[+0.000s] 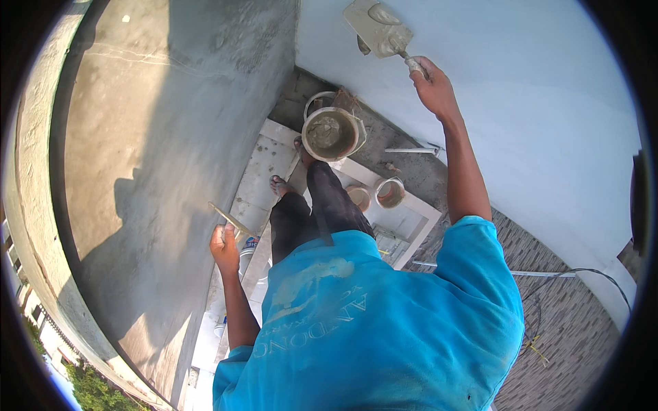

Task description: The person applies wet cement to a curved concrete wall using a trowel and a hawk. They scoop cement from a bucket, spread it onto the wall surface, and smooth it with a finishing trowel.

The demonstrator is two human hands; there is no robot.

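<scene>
- Right hand (433,88) up on the pale wall (521,103), fingers clenched round the handle of a trowel (378,29); blade lies flat vs the wall, coated w/ grey-white putty.
- Left hand (225,248) down by the hip, fingers wrapped round a thin flat blade (229,219) that points up-left; looks like a scraper, edge-on so hard to tell more.
- Progress, as a judgement: pale wall looks smooth & evenly coated over most of what shows; trowel is working the upper part near the corner. Adjoining grey wall (178,123) on the left looks bare cement, no pale coat on it, so that side seems not yet done.
- Containers: bucket (332,134) sits just past the feet, approx half full of grey-beige mix, rim smeared.
- A 2nd pail rim (317,100) peeks out behind it, touching or nearly; contents hidden.
- 2 small tubs (391,193) on the white board (274,161) beside the leg; insides look brownish, can't tell if full or just stained.
</scene>
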